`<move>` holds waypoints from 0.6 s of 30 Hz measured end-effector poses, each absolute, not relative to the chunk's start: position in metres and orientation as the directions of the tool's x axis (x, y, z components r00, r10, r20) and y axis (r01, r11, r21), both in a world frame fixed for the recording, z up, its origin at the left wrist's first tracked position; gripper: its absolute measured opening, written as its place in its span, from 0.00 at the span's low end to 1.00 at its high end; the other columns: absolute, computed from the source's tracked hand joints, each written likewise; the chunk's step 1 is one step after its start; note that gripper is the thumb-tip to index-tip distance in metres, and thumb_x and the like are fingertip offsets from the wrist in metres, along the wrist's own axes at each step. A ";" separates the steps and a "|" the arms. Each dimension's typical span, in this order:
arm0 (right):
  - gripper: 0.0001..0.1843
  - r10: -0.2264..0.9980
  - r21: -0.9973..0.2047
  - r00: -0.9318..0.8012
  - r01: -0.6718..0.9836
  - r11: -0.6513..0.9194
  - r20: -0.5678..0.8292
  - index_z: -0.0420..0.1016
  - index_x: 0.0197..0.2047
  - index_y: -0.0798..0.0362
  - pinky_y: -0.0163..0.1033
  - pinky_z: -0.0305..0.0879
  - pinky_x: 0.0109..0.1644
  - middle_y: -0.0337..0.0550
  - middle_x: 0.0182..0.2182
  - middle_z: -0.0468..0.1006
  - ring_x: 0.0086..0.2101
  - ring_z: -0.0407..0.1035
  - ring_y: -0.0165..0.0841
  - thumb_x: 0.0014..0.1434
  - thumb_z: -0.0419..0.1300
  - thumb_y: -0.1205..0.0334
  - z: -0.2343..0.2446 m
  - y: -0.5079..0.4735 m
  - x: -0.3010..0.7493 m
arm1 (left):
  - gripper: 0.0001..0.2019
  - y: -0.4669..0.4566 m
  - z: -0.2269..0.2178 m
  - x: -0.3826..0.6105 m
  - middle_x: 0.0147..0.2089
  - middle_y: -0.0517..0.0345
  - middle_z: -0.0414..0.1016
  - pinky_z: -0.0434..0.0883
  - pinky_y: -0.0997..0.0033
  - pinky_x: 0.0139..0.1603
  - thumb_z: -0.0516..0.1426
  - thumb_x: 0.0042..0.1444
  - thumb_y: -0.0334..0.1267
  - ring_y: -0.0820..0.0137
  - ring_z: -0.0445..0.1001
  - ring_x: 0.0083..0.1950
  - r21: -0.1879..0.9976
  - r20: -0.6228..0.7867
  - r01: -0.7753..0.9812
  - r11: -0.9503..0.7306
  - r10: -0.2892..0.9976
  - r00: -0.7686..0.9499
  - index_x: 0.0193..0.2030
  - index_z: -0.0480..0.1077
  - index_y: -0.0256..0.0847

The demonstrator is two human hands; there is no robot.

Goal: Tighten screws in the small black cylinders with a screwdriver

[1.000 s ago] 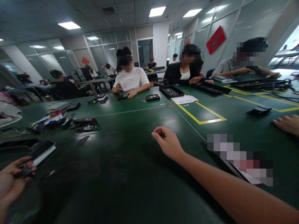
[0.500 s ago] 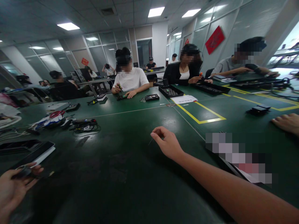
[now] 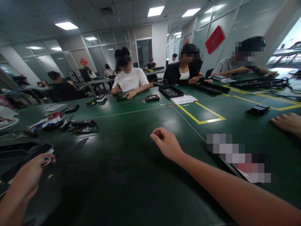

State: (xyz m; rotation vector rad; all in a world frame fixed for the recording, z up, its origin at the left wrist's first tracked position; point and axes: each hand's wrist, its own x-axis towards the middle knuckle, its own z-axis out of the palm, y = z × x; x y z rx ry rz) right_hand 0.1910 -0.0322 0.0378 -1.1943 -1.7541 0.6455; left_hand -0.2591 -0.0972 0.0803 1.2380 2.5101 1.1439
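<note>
My left hand is closed around a small roll of tape, whose pale round core faces me. It hangs over the table's left side, in front of a black open case with a silvery edge. A small pale scrap lies on the table just right of that hand. My right hand is over the middle of the table with thumb and fingers pinched together. From the fingertips a thin wire-like strand sticks out downward; the rest of it is hidden in the curled fingers.
On the green table, several cables and gloves lie at left. A blurred-out sheet sits beside my right forearm. Another person's hand rests at the right edge. Co-workers sit opposite with black trays.
My left hand has turned over and moved up and right with the tape roll, from palm up to back of the hand showing. My right hand stays almost in place.
</note>
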 end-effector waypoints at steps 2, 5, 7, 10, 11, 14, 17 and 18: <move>0.10 0.918 -0.800 -0.144 0.455 0.392 0.369 0.76 0.41 0.50 0.39 0.65 0.35 0.39 0.31 0.77 0.32 0.72 0.33 0.66 0.58 0.54 0.039 -0.033 0.191 | 0.07 -0.090 0.088 -0.235 0.34 0.61 0.77 0.70 0.61 0.39 0.51 0.45 0.43 0.55 0.74 0.44 0.650 0.160 0.652 0.389 0.769 -0.619 0.27 0.68 0.45; 0.11 0.923 -0.796 -0.147 0.470 0.381 0.355 0.76 0.41 0.50 0.38 0.64 0.34 0.39 0.30 0.77 0.31 0.71 0.33 0.66 0.57 0.53 0.042 -0.034 0.191 | 0.10 -0.074 0.097 -0.200 0.35 0.62 0.76 0.64 0.66 0.44 0.48 0.48 0.40 0.59 0.71 0.45 0.582 0.205 0.783 0.220 0.892 -0.403 0.29 0.70 0.44; 0.11 0.921 -0.790 -0.155 0.476 0.386 0.356 0.77 0.41 0.50 0.38 0.64 0.34 0.38 0.30 0.78 0.30 0.71 0.33 0.66 0.57 0.53 0.043 -0.035 0.192 | 0.11 -0.060 0.101 -0.176 0.34 0.61 0.74 0.62 0.68 0.42 0.47 0.50 0.40 0.60 0.70 0.43 0.561 0.202 0.822 0.099 0.946 -0.252 0.29 0.69 0.43; 0.12 0.911 -0.779 -0.174 0.475 0.409 0.373 0.77 0.39 0.50 0.37 0.63 0.33 0.38 0.29 0.77 0.29 0.70 0.32 0.65 0.59 0.51 0.042 -0.035 0.193 | 0.11 -0.039 0.100 -0.137 0.34 0.58 0.73 0.63 0.66 0.45 0.47 0.51 0.40 0.60 0.69 0.42 0.665 0.203 0.743 -0.074 0.975 -0.085 0.30 0.69 0.41; 0.13 0.909 -0.776 -0.175 0.476 0.414 0.378 0.77 0.38 0.50 0.36 0.63 0.32 0.37 0.28 0.76 0.28 0.70 0.32 0.65 0.59 0.50 0.042 -0.036 0.193 | 0.11 -0.032 0.097 -0.123 0.34 0.57 0.73 0.63 0.65 0.46 0.48 0.51 0.41 0.61 0.69 0.42 0.709 0.208 0.694 -0.130 0.978 -0.030 0.31 0.69 0.41; 0.14 0.905 -0.771 -0.161 0.478 0.421 0.394 0.75 0.34 0.51 0.35 0.60 0.29 0.35 0.24 0.73 0.25 0.67 0.30 0.62 0.62 0.48 0.041 -0.036 0.193 | 0.10 -0.016 0.082 -0.080 0.39 0.56 0.72 0.63 0.65 0.49 0.51 0.52 0.41 0.62 0.69 0.45 0.809 0.191 0.549 -0.212 0.977 0.095 0.36 0.69 0.40; 0.14 0.899 -0.768 -0.139 0.476 0.428 0.415 0.73 0.32 0.51 0.35 0.59 0.28 0.33 0.22 0.70 0.24 0.64 0.29 0.60 0.64 0.49 0.041 -0.036 0.193 | 0.11 -0.010 0.057 -0.042 0.36 0.59 0.70 0.64 0.67 0.42 0.55 0.47 0.34 0.65 0.69 0.40 0.816 0.125 0.548 -0.183 0.982 0.141 0.41 0.67 0.41; 0.14 0.897 -0.766 -0.128 0.477 0.430 0.424 0.73 0.32 0.51 0.35 0.58 0.28 0.33 0.22 0.70 0.23 0.64 0.29 0.60 0.64 0.49 0.041 -0.036 0.193 | 0.13 -0.009 0.049 -0.031 0.37 0.60 0.69 0.64 0.67 0.41 0.55 0.46 0.31 0.66 0.69 0.39 0.792 0.139 0.575 -0.203 0.978 0.153 0.41 0.67 0.41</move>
